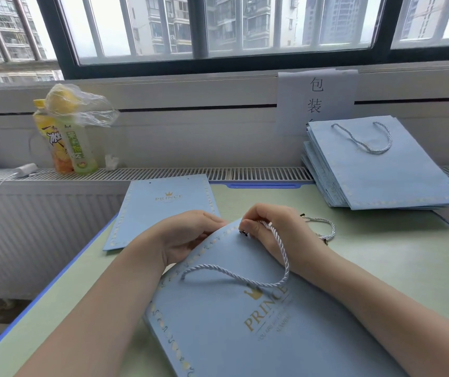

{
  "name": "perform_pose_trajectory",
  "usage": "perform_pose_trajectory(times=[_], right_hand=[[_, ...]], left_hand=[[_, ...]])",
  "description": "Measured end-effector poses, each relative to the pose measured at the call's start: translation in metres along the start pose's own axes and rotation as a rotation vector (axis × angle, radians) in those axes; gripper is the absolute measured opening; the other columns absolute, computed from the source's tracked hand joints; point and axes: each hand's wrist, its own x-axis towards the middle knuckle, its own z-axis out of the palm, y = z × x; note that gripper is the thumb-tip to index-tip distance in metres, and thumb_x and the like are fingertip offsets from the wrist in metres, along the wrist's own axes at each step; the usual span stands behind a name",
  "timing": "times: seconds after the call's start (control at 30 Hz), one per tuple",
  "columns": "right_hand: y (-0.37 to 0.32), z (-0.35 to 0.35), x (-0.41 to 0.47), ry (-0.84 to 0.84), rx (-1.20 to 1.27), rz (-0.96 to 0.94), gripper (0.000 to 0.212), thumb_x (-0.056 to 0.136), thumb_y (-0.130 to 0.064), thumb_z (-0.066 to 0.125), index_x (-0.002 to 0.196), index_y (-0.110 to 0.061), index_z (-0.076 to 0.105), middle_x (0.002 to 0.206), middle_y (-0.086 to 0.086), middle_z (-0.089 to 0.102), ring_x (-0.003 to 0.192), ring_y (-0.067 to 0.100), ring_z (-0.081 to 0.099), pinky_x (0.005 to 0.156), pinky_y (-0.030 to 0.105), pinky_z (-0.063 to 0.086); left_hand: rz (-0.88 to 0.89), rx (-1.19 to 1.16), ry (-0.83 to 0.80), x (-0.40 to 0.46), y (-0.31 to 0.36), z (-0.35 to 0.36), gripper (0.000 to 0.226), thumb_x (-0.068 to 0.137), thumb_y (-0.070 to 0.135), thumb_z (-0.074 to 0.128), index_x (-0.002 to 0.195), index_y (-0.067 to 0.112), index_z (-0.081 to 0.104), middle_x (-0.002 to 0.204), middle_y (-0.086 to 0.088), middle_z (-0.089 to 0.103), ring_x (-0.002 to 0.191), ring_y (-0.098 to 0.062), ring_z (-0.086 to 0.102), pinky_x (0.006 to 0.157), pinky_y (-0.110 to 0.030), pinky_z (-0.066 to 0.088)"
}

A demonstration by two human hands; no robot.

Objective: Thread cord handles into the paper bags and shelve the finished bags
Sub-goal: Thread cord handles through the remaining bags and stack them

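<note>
Head view: threading a cord [277,248] into a blue paper bag [245,322] near on the desk [395,254].
Right hand [269,229] is pinching the cord at the bag's top edge; left hand [188,235] is gripping that edge.

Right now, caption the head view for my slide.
Right hand threads cord into bag held by left hand.

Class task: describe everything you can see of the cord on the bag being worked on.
The cord is pale blue-white twisted rope with a slight sheen. It lies in a loose loop across the blue paper bag. One end enters the bag near its left edge; the right hand pinches the other, dark-tipped end at the bag's top edge.
</note>
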Motion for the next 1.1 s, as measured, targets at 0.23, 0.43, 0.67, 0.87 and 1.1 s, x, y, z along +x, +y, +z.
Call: perform_pose_trajectory(times=[0.23,0.43,0.67,0.87,1.1], right_hand=[[-0.005,-0.008,0.002,-0.033,0.156,0.148,0.028,0.095,-0.019,0.055,0.069,-0.030,0.058,0.064,-0.010,0.055,0.058,-0.002,0.048,0.060,0.012,0.038],[-0.007,-0.001,0.002,0.051,0.091,0.134,0.024,0.094,-0.018,0.056,0.071,-0.026,0.057,0.064,-0.015,0.055,0.060,-0.004,0.050,0.059,0.011,0.037],[-0.008,-0.002,0.001,0.081,0.106,0.137,0.023,0.095,-0.019,0.056,0.073,-0.026,0.058,0.066,-0.013,0.056,0.063,-0.005,0.051,0.061,0.010,0.037],[-0.010,-0.001,0.001,0.049,-0.037,0.091,0.016,0.094,-0.022,0.057,0.078,-0.024,0.057,0.069,-0.017,0.057,0.066,0.001,0.052,0.064,0.019,0.040],[-0.011,-0.004,0.001,0.056,-0.117,-0.013,0.005,0.089,-0.019,0.063,0.090,-0.021,0.058,0.075,-0.020,0.052,0.073,0.000,0.050,0.068,0.018,0.040]], left_hand=[[0.048,-0.093,-0.090,0.000,-0.001,0.000,0.021,0.090,0.014,0.054,0.095,0.002,0.070,0.083,-0.013,0.068,0.062,-0.018,0.066,0.057,-0.023,0.054],[0.129,-0.130,-0.126,-0.004,0.001,0.003,0.020,0.088,0.013,0.054,0.095,0.001,0.070,0.082,-0.014,0.070,0.062,-0.018,0.067,0.057,-0.024,0.055],[0.137,-0.125,-0.143,-0.003,0.001,0.003,0.029,0.085,0.016,0.057,0.106,-0.002,0.067,0.091,-0.017,0.068,0.067,-0.021,0.067,0.060,-0.026,0.056],[0.160,-0.129,-0.138,-0.003,0.001,0.003,0.021,0.089,0.013,0.054,0.099,-0.001,0.067,0.083,-0.014,0.068,0.063,-0.019,0.066,0.056,-0.024,0.054],[0.140,-0.077,-0.196,-0.003,0.001,-0.002,0.028,0.077,-0.008,0.060,0.099,0.003,0.072,0.087,-0.016,0.069,0.064,-0.020,0.068,0.054,-0.024,0.055]])
